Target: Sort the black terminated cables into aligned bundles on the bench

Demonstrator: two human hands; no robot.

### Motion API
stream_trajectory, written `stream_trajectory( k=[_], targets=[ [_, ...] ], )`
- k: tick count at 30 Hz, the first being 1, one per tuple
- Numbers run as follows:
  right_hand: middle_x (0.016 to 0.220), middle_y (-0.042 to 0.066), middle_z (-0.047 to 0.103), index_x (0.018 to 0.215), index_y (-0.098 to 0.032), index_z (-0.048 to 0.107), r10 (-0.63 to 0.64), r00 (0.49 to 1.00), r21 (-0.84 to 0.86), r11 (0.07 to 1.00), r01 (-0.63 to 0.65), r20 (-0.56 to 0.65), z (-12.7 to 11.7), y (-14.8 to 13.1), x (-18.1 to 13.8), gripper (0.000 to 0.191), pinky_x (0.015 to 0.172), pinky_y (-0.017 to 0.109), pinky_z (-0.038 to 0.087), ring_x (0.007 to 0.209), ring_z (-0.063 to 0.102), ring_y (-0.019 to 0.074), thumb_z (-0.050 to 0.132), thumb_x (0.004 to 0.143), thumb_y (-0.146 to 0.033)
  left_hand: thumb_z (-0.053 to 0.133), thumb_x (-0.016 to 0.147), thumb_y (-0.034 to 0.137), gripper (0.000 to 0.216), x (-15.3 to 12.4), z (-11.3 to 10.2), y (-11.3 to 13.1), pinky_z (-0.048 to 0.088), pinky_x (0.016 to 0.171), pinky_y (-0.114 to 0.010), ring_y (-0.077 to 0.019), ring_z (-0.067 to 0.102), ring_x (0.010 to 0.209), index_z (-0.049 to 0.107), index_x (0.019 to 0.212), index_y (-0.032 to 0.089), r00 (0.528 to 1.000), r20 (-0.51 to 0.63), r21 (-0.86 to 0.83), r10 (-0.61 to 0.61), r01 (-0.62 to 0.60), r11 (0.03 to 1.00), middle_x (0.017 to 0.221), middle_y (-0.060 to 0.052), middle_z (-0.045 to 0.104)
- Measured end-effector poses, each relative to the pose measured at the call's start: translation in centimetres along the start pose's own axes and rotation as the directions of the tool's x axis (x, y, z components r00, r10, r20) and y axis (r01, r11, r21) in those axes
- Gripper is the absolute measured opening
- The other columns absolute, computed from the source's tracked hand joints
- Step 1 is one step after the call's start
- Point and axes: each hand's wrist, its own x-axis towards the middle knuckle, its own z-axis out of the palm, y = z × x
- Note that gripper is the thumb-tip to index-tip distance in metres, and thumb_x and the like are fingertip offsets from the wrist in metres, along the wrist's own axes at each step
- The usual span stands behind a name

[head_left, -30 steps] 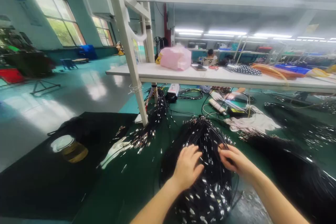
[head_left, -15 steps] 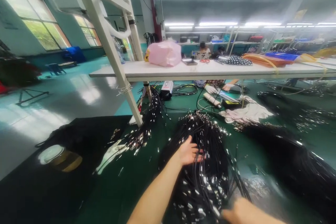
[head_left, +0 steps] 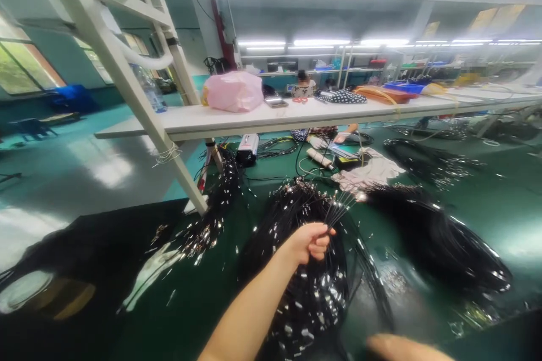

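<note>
My left hand (head_left: pixel 311 241) is closed round a thin bunch of black wires (head_left: pixel 342 206) with shiny metal ends, lifted out of a big pile of the same wires (head_left: pixel 305 293) on the green bench (head_left: pixel 212 293). The bunch fans up and to the right from my fingers. My right hand (head_left: pixel 398 347) shows only as a blurred strip at the bottom edge, beside the pile; its fingers are hidden.
More black wire heaps lie at the right (head_left: pixel 436 237) and left (head_left: pixel 212 220). A slanted white frame post (head_left: pixel 139 107) carries a white shelf (head_left: pixel 296 115) with a pink bag (head_left: pixel 235 91). A person's hands (head_left: pixel 334 138) work across the bench by a white cloth (head_left: pixel 372 172).
My left hand has gone from lying on the pile to gripping a small bunch of wires and lifting it. My right hand has drawn back to the bottom edge. The view has swung right.
</note>
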Motion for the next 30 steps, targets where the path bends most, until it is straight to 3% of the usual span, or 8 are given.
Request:
stream_trajectory(
  k=[3, 6, 10, 14, 18, 21, 24, 30],
  targets=[
    [0.115, 0.011, 0.058, 0.122, -0.024, 0.048, 0.159, 0.973, 0.491, 0.842, -0.223, 0.169, -4.6, -1.4, 2.9, 0.063, 0.084, 0.037, 0.044, 0.105, 0.053, 0.0271, 0.062, 0.063, -0.039, 0.053, 0.077, 0.029, 0.019, -3.0, 1.9, -1.2, 0.014, 0.033, -0.015, -0.0007, 0.021, 0.030, 0.054, 0.083, 0.011, 0.998, 0.021, 0.123, 0.060, -0.062, 0.991, 0.045, 0.006, 0.039],
    [0.112, 0.010, 0.059, 0.125, -0.022, 0.041, 0.142, 0.979, 0.880, 0.470, 0.061, -0.144, -7.9, -4.1, 7.3, 0.059, 0.091, 0.042, 0.038, 0.106, 0.052, 0.0244, 0.058, 0.072, -0.043, 0.052, 0.078, 0.032, 0.022, -5.5, 3.5, -2.6, 0.017, 0.032, -0.016, -0.0019, 0.028, 0.030, 0.054, 0.082, 0.010, 0.985, 0.044, 0.327, 0.165, -0.170, 0.929, 0.045, 0.005, 0.044],
    [0.089, 0.004, 0.065, 0.104, -0.023, 0.056, 0.176, 0.922, 0.936, 0.149, 0.320, -0.344, -10.3, -8.3, 11.7, 0.030, 0.079, 0.036, 0.046, 0.080, 0.061, 0.0173, 0.056, 0.078, -0.036, 0.049, 0.080, 0.033, 0.024, -7.8, 4.5, -3.8, 0.022, 0.032, -0.015, -0.0033, 0.034, 0.031, 0.053, 0.078, 0.010, 0.970, 0.023, 0.452, 0.241, -0.225, 0.863, 0.046, 0.002, 0.048],
    [0.070, 0.002, 0.065, 0.082, -0.016, 0.061, 0.126, 0.937, 0.926, 0.244, 0.289, -0.326, -10.8, -12.2, 13.2, 0.020, 0.060, 0.025, 0.048, 0.061, 0.061, 0.0128, 0.056, 0.078, -0.035, 0.050, 0.079, 0.035, 0.026, -9.3, 4.7, -3.1, 0.041, 0.045, -0.020, -0.0109, 0.054, 0.048, 0.054, 0.084, 0.009, 0.951, -0.013, 0.385, 0.308, -0.280, 0.880, 0.063, -0.005, 0.059],
    [0.065, 0.003, 0.065, 0.094, -0.014, 0.060, -0.013, 0.996, 0.903, 0.420, 0.087, -0.089, -10.8, -14.6, 13.8, 0.031, 0.037, 0.019, 0.039, 0.043, 0.058, 0.0119, 0.052, 0.079, -0.040, 0.046, 0.082, 0.038, 0.035, -9.9, 5.1, -1.1, 0.040, 0.042, -0.021, -0.0100, 0.051, 0.043, 0.051, 0.102, 0.010, 0.882, -0.048, 0.337, 0.470, -0.428, 0.838, 0.064, -0.005, 0.059],
    [0.097, 0.008, 0.065, 0.108, -0.018, 0.055, -0.070, 0.979, 0.910, 0.360, 0.204, -0.192, -12.7, -14.9, 14.8, 0.037, 0.065, 0.027, 0.050, 0.082, 0.063, 0.0187, 0.059, 0.074, -0.033, 0.046, 0.082, 0.038, 0.032, -10.0, 5.3, -0.3, 0.025, 0.031, -0.016, -0.0042, 0.036, 0.031, 0.053, 0.094, 0.010, 0.882, -0.022, 0.387, 0.470, -0.426, 0.818, 0.051, 0.001, 0.050],
    [0.121, 0.006, 0.053, 0.117, -0.025, 0.048, -0.076, 0.930, 0.892, 0.266, 0.367, -0.360, -15.7, -14.6, 16.0, 0.041, 0.091, 0.036, 0.040, 0.108, 0.051, 0.0195, 0.055, 0.077, -0.031, 0.046, 0.081, 0.038, 0.030, -9.9, 5.4, -0.2, 0.020, 0.030, -0.015, -0.0026, 0.032, 0.031, 0.055, 0.084, 0.009, 0.885, -0.055, 0.430, 0.463, -0.397, 0.811, 0.049, 0.004, 0.043],
    [0.100, 0.011, 0.065, 0.102, -0.012, 0.061, -0.133, 0.968, 0.700, 0.671, 0.246, -0.213, -17.8, -15.2, 17.5, 0.038, 0.091, 0.040, 0.039, 0.096, 0.058, 0.0206, 0.047, 0.082, -0.041, 0.049, 0.079, 0.041, 0.032, -9.0, 5.6, 0.6, 0.027, 0.032, -0.016, -0.0042, 0.039, 0.034, 0.054, 0.084, 0.010, 0.873, -0.084, 0.403, 0.481, -0.412, 0.817, 0.054, 0.002, 0.046]
  ],
)
